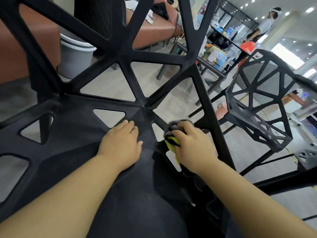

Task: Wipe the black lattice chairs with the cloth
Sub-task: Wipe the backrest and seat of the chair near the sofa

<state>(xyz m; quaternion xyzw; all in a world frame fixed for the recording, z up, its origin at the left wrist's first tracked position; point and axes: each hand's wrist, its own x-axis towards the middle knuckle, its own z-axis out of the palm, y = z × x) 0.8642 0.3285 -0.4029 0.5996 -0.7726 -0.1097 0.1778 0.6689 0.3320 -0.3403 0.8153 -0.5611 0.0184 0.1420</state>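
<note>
A black lattice chair [120, 54] fills most of the view from close up, its thick struts meeting at hubs with triangular gaps between them that show the pale floor [109, 88] beneath. The left hand [122, 141] lies flat on the seat with straight fingers, palm down, holding nothing, its fingertips at the edge of one triangular opening. Just to its right, the right hand [192, 143] has its fingers curled round a bunched cloth [170, 141], grey with a yellow side, and holds it against a strut near the seat's right edge. Part of the cloth hangs down below the hand. A second chair [229, 103] of the same make stands well apart on the right, upright. Behind the near chair, on the left, a grey bin [75, 55] stands beside a brown sofa [154, 30]. Farther back, a dark worktop [211, 66] carries assorted packets and bottles, too small to tell apart, and a person [264, 26] stands near its far end.
</note>
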